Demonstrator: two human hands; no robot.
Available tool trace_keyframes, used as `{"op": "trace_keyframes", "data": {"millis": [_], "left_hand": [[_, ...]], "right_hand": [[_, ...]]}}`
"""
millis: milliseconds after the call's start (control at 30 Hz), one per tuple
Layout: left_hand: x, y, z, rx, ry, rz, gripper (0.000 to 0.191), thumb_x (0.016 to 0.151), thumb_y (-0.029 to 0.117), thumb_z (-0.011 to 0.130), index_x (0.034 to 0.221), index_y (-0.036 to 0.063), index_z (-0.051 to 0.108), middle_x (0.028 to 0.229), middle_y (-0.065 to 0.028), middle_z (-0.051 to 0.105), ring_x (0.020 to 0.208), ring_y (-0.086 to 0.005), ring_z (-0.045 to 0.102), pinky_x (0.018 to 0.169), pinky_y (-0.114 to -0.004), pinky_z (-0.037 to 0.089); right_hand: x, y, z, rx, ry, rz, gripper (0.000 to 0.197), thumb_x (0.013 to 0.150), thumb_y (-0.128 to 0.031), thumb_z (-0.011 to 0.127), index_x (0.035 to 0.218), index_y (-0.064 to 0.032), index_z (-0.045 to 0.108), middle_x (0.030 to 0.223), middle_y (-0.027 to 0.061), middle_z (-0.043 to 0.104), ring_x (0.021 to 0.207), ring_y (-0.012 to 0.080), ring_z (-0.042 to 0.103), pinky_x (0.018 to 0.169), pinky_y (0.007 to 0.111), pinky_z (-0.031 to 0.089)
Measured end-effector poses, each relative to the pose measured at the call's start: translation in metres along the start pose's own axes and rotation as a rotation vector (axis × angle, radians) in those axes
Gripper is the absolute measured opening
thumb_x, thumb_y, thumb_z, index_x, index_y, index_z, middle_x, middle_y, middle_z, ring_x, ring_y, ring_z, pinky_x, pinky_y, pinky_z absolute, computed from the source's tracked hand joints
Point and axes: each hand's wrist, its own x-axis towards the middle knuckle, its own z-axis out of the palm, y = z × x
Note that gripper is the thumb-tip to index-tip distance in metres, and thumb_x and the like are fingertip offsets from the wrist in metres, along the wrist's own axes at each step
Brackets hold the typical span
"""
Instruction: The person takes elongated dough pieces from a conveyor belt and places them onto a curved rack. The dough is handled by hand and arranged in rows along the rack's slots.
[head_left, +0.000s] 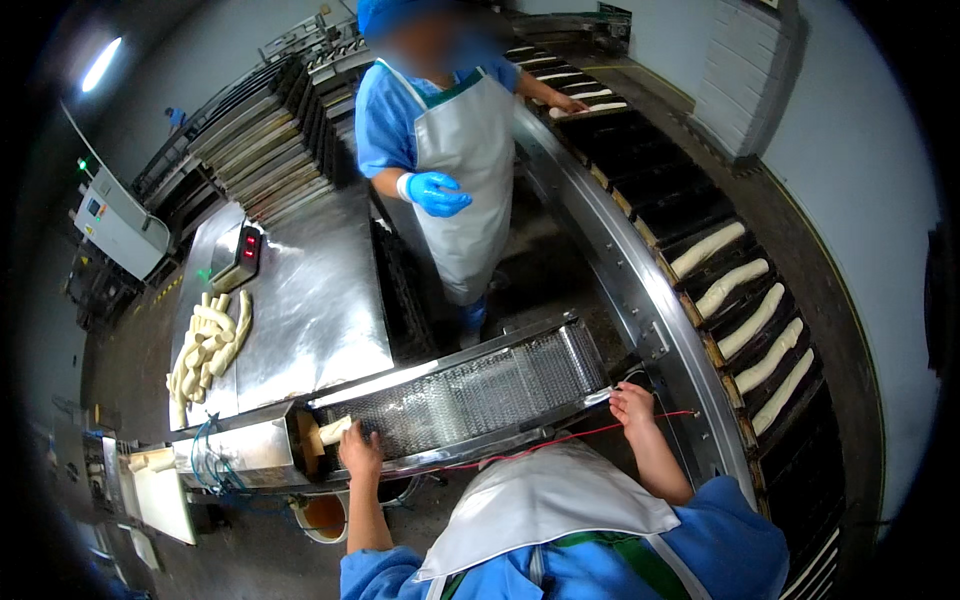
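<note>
My left hand (361, 450) reaches over the mesh conveyor belt (465, 397) at its left end. Its fingers touch the near end of a pale dough piece (334, 431), which comes out of the opening of a steel housing (240, 454). Whether the fingers grip the dough or only touch it cannot be told. At the belt's right end, my right hand (632, 405) is beside the corner of the metal side rail (598, 397). No dough shows in it, and its fingers are slightly bent and apart.
A red cord (555, 444) crosses before my apron. On the right curves a line of black trays (667, 180) with several dough strips (761, 360). Across the belt stands a co-worker (472, 172), one hand gloved in blue. Dough pieces (202, 345) and a scale (237, 259) rest on a steel table (315, 300).
</note>
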Motion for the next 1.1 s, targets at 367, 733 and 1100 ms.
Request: {"op": "trace_keyframes", "data": {"millis": [367,733,1100], "left_hand": [[-0.031,-0.004,-0.016,0.113,0.022,0.227,0.048,0.096,0.014,0.053,0.143,0.0185,0.042,0.147,-0.0065,0.046,0.141,-0.0283,0.035,0.113,-0.057,0.023],[-0.040,-0.030,-0.011,0.009,0.109,0.236,0.033,0.095,0.024,0.054,0.122,0.0065,0.060,0.124,-0.0133,0.060,0.121,-0.0328,0.051,0.106,-0.051,0.033],[-0.090,0.019,-0.023,-0.243,-0.012,0.623,0.046,0.076,0.012,0.073,0.120,0.0082,0.061,0.108,-0.0130,0.065,0.100,-0.0354,0.059,0.089,-0.044,0.048]], "right_hand": [[-0.052,0.018,-0.030,-0.033,0.045,-0.016,0.027,0.085,-0.007,0.059,0.112,-0.0075,0.060,0.090,0.0089,0.069,0.076,0.0189,0.064,0.070,0.035,0.053],[-0.102,0.058,-0.038,-0.007,0.012,-0.011,0.027,0.084,-0.006,0.059,0.110,-0.0073,0.057,0.086,0.0104,0.067,0.074,0.0208,0.065,0.067,0.037,0.053],[-0.121,0.132,-0.028,-0.644,-0.076,-0.546,0.026,0.081,-0.002,0.065,0.106,-0.0057,0.063,0.082,0.0094,0.068,0.070,0.0181,0.065,0.063,0.029,0.053]]}}
